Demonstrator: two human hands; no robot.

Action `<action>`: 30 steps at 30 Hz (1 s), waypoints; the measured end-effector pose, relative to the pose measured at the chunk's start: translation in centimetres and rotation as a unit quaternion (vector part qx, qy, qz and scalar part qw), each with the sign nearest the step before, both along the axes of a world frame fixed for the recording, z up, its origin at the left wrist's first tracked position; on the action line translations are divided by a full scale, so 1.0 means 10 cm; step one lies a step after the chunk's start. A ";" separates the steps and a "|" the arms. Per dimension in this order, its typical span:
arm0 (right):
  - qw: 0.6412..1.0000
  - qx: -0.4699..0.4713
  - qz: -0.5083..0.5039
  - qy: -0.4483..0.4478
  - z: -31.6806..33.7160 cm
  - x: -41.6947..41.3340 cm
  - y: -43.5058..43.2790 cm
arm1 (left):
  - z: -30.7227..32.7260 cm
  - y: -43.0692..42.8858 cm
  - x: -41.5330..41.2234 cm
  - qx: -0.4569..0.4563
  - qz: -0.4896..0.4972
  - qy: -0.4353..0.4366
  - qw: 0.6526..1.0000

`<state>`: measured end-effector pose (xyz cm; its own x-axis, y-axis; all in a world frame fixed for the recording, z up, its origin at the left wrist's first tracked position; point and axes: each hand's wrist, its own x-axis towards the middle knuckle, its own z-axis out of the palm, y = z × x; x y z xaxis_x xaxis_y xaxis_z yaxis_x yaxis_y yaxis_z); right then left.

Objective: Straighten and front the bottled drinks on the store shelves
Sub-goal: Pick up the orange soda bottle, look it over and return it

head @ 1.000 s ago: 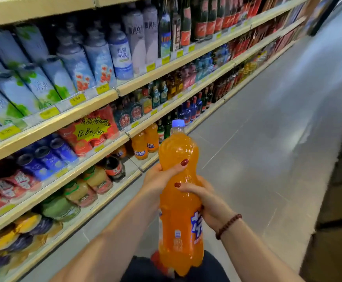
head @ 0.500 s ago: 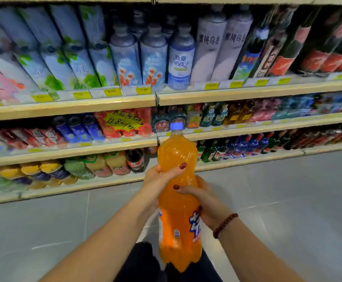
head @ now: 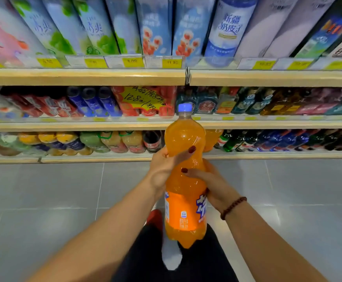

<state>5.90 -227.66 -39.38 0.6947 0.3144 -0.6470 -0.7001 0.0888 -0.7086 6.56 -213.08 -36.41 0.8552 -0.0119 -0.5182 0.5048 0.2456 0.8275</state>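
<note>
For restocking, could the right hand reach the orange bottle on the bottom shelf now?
Probably not: the right hand and left hand both grip the held orange bottle; nothing else blocks the shelved orange bottle.

Tall bottles (head: pixel 156 27) on the top shelf (head: pixel 84 77) are cut off by the upper edge; yellow price tags (head: pixel 132 62) beneath blur past reading. The left hand (head: pixel 164 165) and right hand (head: pixel 213 184) lose their fingers behind the orange soda bottle (head: pixel 184 210), which masks most of a second orange bottle (head: pixel 213 139).
</note>
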 end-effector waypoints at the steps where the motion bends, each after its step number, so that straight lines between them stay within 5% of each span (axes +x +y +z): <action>1: 1.000 -0.003 0.002 0.002 -0.15 0.03 0.01 | -0.13 0.02 0.02 -0.006 -0.005 0.000 1.000; 10: 0.998 0.021 0.051 -0.012 -1.92 0.49 0.13 | -1.92 0.14 0.36 0.025 0.064 0.055 0.996; 21: 0.986 0.069 0.070 -0.134 -3.77 1.20 0.34 | -3.81 0.36 0.95 -0.012 0.076 -0.098 0.992; 30: 0.983 0.074 0.067 -0.154 -4.40 1.50 0.25 | -4.44 0.27 1.23 -0.031 0.043 -0.125 0.991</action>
<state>20.89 -225.20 -83.38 0.7960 0.4915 -0.3534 -0.4673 0.1278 -0.8748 18.89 -210.35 -80.82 0.9557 0.0409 -0.2913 0.2619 0.3326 0.9059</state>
